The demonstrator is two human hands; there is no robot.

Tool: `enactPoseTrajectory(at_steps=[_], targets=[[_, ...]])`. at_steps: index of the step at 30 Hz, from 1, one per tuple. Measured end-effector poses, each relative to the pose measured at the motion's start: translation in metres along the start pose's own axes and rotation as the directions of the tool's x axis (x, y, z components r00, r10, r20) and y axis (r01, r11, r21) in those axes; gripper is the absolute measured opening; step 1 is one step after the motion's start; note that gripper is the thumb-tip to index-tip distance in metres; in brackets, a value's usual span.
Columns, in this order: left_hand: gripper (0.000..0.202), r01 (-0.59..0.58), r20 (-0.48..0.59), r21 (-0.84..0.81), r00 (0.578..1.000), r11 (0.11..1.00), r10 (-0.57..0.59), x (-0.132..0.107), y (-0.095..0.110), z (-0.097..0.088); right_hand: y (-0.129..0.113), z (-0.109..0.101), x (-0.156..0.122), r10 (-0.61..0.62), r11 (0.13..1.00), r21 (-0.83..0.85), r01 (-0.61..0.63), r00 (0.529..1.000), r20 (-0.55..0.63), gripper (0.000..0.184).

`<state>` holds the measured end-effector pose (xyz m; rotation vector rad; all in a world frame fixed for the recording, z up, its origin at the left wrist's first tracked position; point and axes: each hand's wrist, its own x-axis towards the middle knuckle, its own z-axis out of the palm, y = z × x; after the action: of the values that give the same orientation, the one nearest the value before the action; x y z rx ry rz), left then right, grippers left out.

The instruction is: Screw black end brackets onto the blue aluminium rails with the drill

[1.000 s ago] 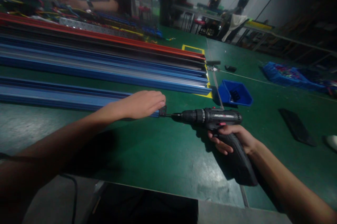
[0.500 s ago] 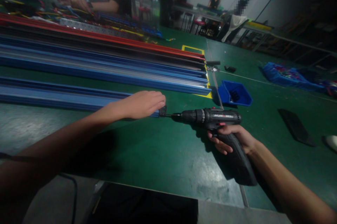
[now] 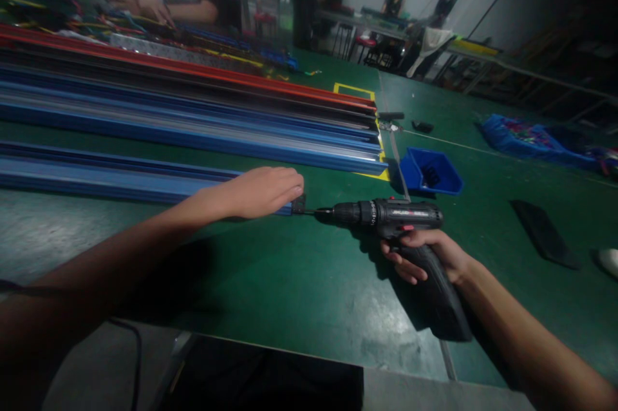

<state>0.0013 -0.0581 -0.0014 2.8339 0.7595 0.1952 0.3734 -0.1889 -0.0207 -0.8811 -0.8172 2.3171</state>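
Observation:
My right hand [image 3: 429,253] is wrapped round the grip of a black cordless drill [image 3: 400,212], which points left. Its long bit [image 3: 309,211] reaches a small black end cap [image 3: 298,203] at the right end of a blue metal profile [image 3: 120,176]. Over that same end lies my left hand [image 3: 261,192], its fingers curled down around the profile and against the cap. The undersides of the left fingers are hidden. The profile rests lengthwise on the green table [image 3: 290,282].
Behind lie several more blue, black and red profiles [image 3: 193,127] side by side. A blue bin [image 3: 429,171] with black parts stands beyond the drill. A flat black piece [image 3: 543,230] lies at right. Across the table a person's hands [image 3: 149,5] work among coloured wires.
Almost nothing differs. Both hands, the drill and the blue profile stay in place; the co-worker's hands across the table have shifted slightly.

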Motion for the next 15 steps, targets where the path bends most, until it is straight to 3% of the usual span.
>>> enactPoseTrajectory(at_steps=[15], targets=[[0.047, -0.004, -0.017, 0.0, 1.0, 1.0, 0.004, -0.0001, 0.0001, 0.0008, -0.0003, 0.0006, -0.0011, 0.003, 1.0, 0.016, -0.003, 1.0, -0.011, 0.029]])
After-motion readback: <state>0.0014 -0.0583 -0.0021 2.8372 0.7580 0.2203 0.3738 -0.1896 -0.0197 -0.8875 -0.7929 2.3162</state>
